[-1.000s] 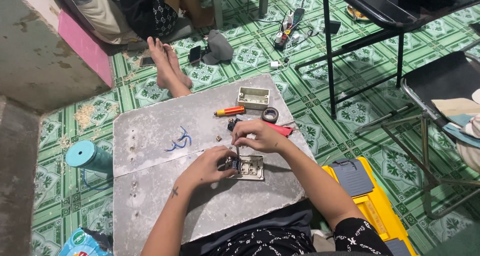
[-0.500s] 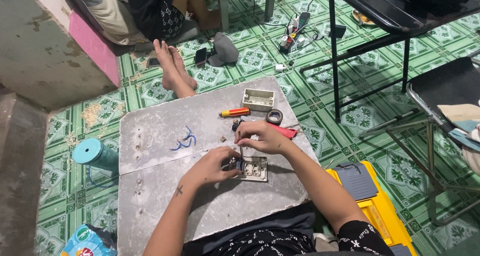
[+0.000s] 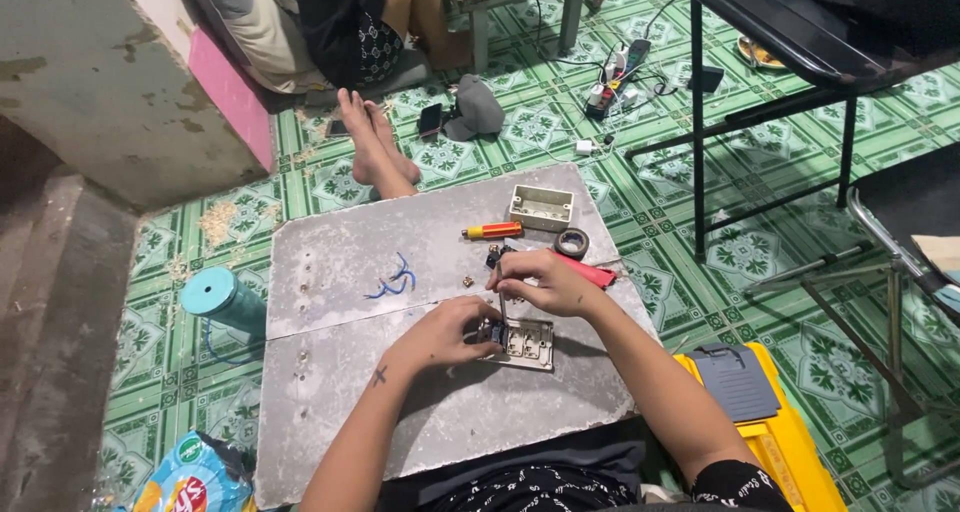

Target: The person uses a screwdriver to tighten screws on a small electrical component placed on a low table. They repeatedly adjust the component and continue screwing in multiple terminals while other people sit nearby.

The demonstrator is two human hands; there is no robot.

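The left hand point(image 3: 440, 334) curls its fingers point(image 3: 478, 334) narrowly around the near-left corner of a beige rectangular plastic switch plate point(image 3: 528, 344), which lies flat on the grey metal desk point(image 3: 340, 262). The right hand point(image 3: 545, 282) is closed on the handle of a thin screwdriver point(image 3: 502, 310), whose shaft stands almost upright with its tip down at the plate's left end, right beside the left fingers; whether a small dark part sits between them I cannot tell.

Just beyond the right hand lie a red flat tool point(image 3: 597, 275), partly hidden by the knuckles, and a black roll of insulating tape point(image 3: 572, 242). Further out from the fingers sit an orange-and-yellow tester screwdriver point(image 3: 493, 231) and a grey open plastic wall box point(image 3: 541, 208). Left of the fingers, well apart, is a tangle of blue wire point(image 3: 392, 283), with a small brass screw point(image 3: 467, 281) nearer.

Off the desk: a teal cylindrical spool point(image 3: 222, 300) on the left, a yellow toolbox with a grey lid tray point(image 3: 765, 422) on the right, and another person's bare feet point(image 3: 375, 152) on the green patterned tile floor point(image 3: 660, 192) past the far edge.
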